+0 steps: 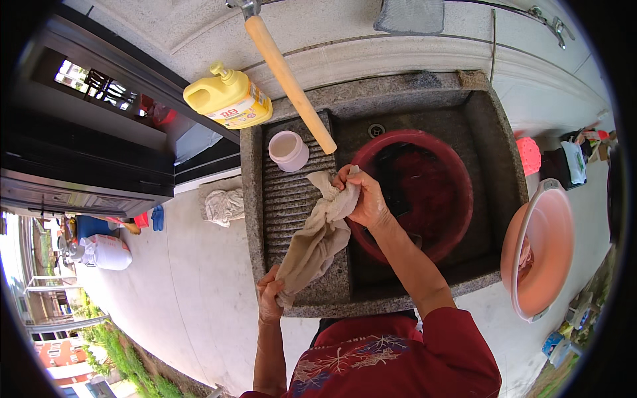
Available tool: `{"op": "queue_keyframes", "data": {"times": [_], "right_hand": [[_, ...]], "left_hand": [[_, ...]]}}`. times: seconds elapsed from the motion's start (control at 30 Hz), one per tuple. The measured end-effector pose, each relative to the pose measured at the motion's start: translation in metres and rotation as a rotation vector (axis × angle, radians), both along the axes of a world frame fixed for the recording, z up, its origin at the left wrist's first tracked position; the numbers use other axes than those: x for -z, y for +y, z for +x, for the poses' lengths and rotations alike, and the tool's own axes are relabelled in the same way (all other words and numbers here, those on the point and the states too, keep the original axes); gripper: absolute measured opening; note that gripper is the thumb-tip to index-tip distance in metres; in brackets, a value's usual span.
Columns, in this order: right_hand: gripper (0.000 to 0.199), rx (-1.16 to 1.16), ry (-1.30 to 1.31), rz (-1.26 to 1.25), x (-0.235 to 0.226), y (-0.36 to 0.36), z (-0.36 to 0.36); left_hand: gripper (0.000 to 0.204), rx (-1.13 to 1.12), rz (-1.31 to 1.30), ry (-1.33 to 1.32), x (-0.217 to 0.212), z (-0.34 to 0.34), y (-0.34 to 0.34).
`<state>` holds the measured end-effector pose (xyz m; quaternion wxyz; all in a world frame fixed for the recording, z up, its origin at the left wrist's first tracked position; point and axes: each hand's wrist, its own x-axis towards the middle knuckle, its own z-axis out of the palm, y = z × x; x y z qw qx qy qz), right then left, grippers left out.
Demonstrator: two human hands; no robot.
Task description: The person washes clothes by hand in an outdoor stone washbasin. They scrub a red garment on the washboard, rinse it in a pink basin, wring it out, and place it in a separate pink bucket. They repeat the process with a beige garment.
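A beige, wet-looking cloth [317,242] is stretched slantwise between my two hands, above the ribbed washboard [282,215] side of a stone sink. My left hand [269,294] is closed round its lower end, close to the sink's front edge. The upper end is gripped in my right hand [363,196], beside the left rim of a red basin [462,179]. Dark water or dark cloth fills that basin; I cannot tell which. What kind of garment or cloth I hold does not show.
Behind the washboard stand a white tub [288,151] and a yellow pump bottle [229,99]. A wooden handle [292,83] slants down over the sink [488,126]. A pink basin [547,252] is at the right, and a crumpled cloth [224,206] lies left of the sink.
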<state>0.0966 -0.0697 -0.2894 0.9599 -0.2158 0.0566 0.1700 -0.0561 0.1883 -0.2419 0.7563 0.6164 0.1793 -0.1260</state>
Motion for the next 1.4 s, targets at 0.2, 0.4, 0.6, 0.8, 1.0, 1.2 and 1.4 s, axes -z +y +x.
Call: {"op": "queue_keyframes", "data": {"times": [0.2,0.4,0.6,0.8,1.0,1.2,1.4], "right_hand": [[0.060,-0.242,-0.159,-1.993,0.025,0.043,-0.002],[0.044,-0.123,-0.382,-2.338,0.071,0.099,0.008],[0.031,0.203,-0.150,-1.712,0.054,0.063,0.032],[0.026,0.207,-0.457,-2.319,0.086,0.098,0.030],[0.017,0.115,-0.784,-2.016,0.039,0.112,-0.022],[0.013,0.331,-0.875,-2.145,0.085,0.120,-0.003],[0.024,0.168,-0.680,-2.309,0.064,0.127,0.025]], "left_hand": [[0.044,0.389,1.245,-0.325,0.030,0.012,0.004],[0.065,0.583,0.990,-0.108,0.038,0.069,-0.015],[0.076,0.730,0.370,0.122,0.079,0.047,0.010],[0.107,0.701,1.026,-0.089,0.052,0.063,-0.012],[0.122,0.838,1.395,-0.246,0.110,0.068,-0.005],[0.125,0.818,1.187,-0.169,0.104,0.067,-0.016],[0.129,0.726,1.154,-0.194,0.115,0.069,-0.014]]}}
